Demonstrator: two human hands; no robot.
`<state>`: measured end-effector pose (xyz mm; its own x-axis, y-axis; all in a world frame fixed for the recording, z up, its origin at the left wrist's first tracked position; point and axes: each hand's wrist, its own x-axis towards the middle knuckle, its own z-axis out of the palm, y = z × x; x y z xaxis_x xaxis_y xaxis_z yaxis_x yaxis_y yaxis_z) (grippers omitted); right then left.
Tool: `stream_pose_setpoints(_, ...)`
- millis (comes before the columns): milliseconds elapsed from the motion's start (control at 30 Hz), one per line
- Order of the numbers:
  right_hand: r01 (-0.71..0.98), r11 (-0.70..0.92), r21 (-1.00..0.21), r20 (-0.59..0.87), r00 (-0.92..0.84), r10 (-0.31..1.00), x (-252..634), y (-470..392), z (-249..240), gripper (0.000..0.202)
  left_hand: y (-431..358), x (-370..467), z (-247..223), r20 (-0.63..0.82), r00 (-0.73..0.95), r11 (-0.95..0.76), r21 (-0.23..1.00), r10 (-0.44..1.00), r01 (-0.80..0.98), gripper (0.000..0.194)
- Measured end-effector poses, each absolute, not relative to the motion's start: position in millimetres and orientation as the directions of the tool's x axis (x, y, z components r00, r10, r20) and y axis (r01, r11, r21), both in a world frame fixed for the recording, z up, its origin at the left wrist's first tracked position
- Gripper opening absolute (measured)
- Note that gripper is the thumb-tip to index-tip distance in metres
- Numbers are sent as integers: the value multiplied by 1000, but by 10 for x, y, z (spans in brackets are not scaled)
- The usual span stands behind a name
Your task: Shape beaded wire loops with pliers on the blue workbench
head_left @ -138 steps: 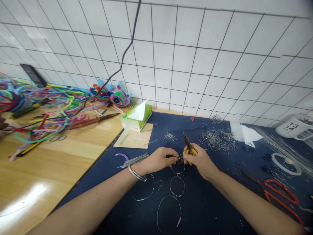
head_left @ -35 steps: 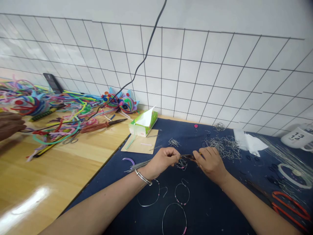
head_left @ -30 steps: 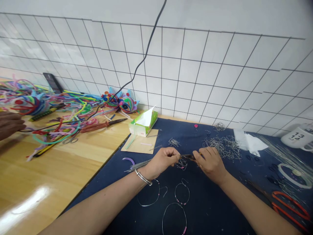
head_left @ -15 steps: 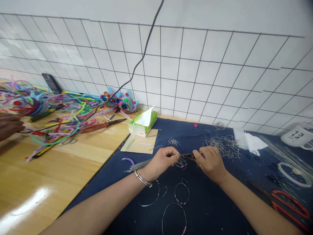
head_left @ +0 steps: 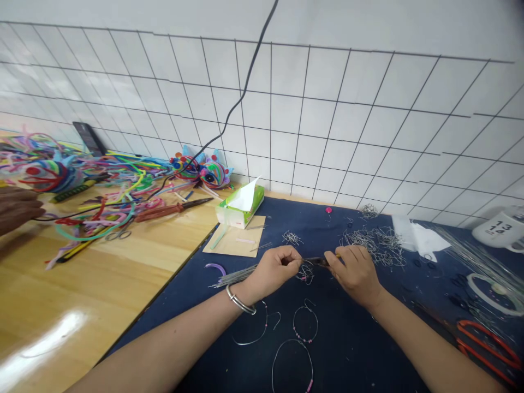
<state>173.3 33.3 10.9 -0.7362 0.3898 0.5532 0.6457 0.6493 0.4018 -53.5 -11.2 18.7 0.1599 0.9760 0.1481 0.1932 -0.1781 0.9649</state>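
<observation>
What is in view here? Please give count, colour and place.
Wall: one, white, back
Cord: one, black, before wall
Table: one, light brown, left
Cloth: one, dark blue, centre
Fuzzy stems: many, multicoloured, left
Decorated balls: three, multicoloured, left
Phone-like object: one, dark, back left
Long-nosed tool: one, reddish handles, on table
Tissue box: one, green-white, back
Card: one, brown, before box
Disc: one, pink, cloth's back
Mug: one, white, far right
Shears: one, red handles, right
Ring: one, white, right
Loose wires: many, silver, across cloth
Beaded wire: several pieces, silver and pink, centre
Pliers: one, yellow handle, centre
Other person's hand: one, bare, left edge
Left grip: one, bare, pinching beaded wire
Right grip: one, bare, around pliers
</observation>
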Motion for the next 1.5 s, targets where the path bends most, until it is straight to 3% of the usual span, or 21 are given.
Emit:
stream_pose_setpoints(367, 674, 649, 353, 590, -699, 405, 1707, 311, 146, 19, -137, -525, 174, 172, 134, -194, 966, 976, 171, 13)
stream_pose_setpoints(833, 639, 651, 410, 549, -743, 383, 1748, 335, 136, 21, -102, -554, 165, 189, 159, -233, 913, 969, 336, 14)
stream_pose_setpoints(1500, 634, 711, 304, 522, -735, 432, 1706, 317, 156, 18, -113, -551, 176, 57, 253, -118, 966, 966, 231, 21)
